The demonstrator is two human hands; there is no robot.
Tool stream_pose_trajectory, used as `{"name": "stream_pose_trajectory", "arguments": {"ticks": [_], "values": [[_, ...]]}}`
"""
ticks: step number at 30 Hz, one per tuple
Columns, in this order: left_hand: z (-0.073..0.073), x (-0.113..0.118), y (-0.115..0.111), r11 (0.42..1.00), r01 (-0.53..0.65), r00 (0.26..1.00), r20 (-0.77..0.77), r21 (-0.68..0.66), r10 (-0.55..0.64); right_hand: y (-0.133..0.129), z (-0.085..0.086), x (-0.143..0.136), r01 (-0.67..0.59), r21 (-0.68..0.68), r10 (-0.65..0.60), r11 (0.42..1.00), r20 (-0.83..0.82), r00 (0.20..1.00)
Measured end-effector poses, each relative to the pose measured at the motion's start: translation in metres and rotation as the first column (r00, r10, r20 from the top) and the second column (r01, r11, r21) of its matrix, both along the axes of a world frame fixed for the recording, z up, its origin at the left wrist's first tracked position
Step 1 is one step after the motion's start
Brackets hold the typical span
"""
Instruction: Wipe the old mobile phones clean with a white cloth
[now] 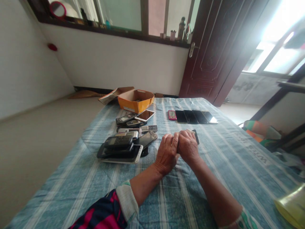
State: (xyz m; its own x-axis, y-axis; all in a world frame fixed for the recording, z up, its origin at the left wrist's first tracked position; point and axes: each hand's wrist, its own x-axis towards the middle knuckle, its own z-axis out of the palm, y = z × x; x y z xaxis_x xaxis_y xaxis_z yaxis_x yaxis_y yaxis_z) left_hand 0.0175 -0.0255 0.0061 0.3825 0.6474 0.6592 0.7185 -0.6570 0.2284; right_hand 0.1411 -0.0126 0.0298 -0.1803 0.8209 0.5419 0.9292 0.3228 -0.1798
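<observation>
Near the middle of the cloth, my left hand [167, 152] and my right hand [188, 144] meet with fingers curled. A dark phone [196, 136] sticks out beyond my right hand, which covers most of it. What my left fingers hold, if anything, is hidden. To the left lies a loose pile of old phones, with a black phone [118, 141] on top and a white-edged phone [138, 154] beneath. Farther back, a pink phone [172, 115] lies at the left end of a row of dark phones [191, 117].
An open orange box [136, 101] stands at the far edge of the blue striped cloth [95, 190], behind the pile. A yellow translucent object [292, 205] sits at the right edge. Beyond are a brown door [212, 54] and a wall.
</observation>
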Motion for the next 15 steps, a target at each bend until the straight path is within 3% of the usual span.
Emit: {"name": "stream_pose_trajectory", "arguments": {"ticks": [4,15], "values": [[0.000,-0.001,-0.001,0.997,0.000,0.999,0.035,0.081,-0.002,-0.006,-0.001,-0.012,-0.051,0.064,0.051,0.997,-0.002,0.999],[0.003,0.000,-0.014,0.987,0.048,0.994,-0.105,0.154,-0.032,-0.020,0.008,0.005,-0.052,0.121,0.049,0.991,0.023,0.998]]}}
